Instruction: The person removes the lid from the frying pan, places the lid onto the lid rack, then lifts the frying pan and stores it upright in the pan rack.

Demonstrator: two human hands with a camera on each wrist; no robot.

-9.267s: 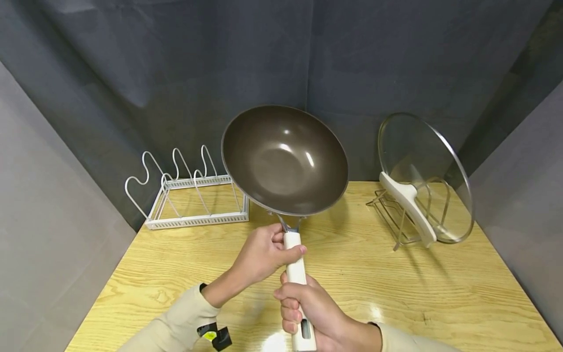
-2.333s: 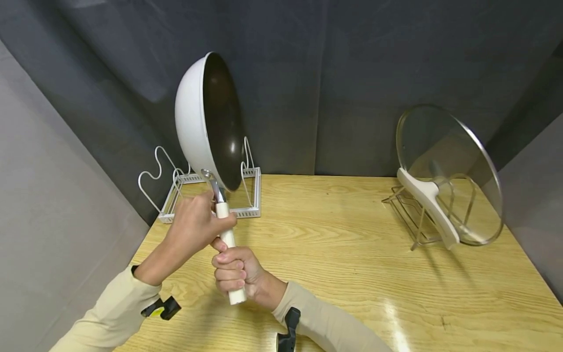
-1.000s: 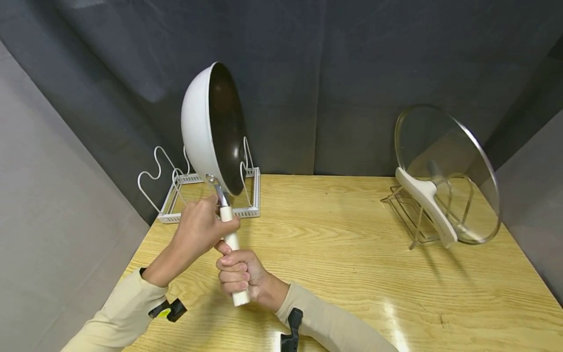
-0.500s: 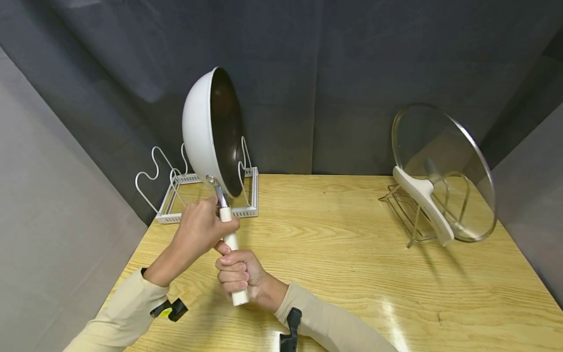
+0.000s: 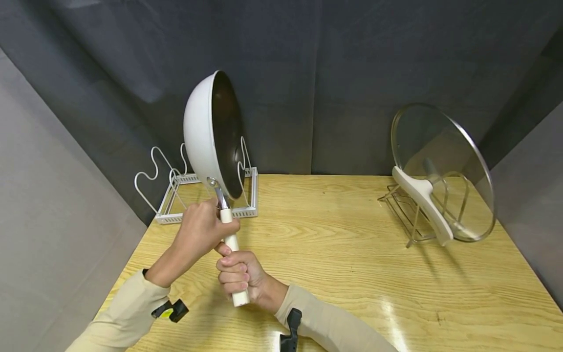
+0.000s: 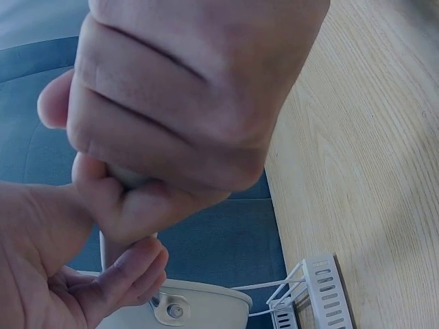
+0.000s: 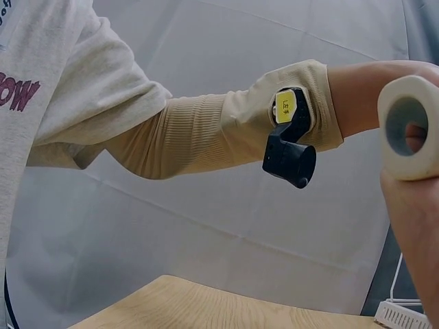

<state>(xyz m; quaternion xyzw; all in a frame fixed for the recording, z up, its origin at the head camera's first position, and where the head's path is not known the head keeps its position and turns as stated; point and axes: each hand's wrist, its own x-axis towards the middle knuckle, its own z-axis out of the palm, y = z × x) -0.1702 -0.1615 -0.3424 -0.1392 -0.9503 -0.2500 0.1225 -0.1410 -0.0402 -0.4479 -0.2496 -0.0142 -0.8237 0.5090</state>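
Note:
A wok (image 5: pixel 200 127) with a white outside and dark brown inside is turned up on edge over the white wire rack (image 5: pixel 204 213), in the head view's left half. Its lower rim overlaps the rack between two wire dividers. My left hand (image 5: pixel 200 225) holds the wok at the top of its cream handle (image 5: pixel 230 240), thumb across it. Below, my right hand (image 5: pixel 239 274) grips the lower handle with fingers curled round. The left wrist view shows the wok's riveted bracket (image 6: pixel 173 310) beyond the hands. The hollow handle end (image 7: pixel 408 130) appears in the right wrist view.
On the table's (image 5: pixel 343 215) right side, a glass lid (image 5: pixel 440 142) with a cream handle (image 5: pixel 424 200) leans in a small wire stand (image 5: pixel 409 220). A dark curtain (image 5: pixel 281 88) hangs behind. A grey panel (image 5: pixel 48 195) borders the left.
Since the earliest frame, the wok has moved left from the middle and turned on edge, both hands still on its handle. Over the last two seconds it has sunk slightly toward the rack.

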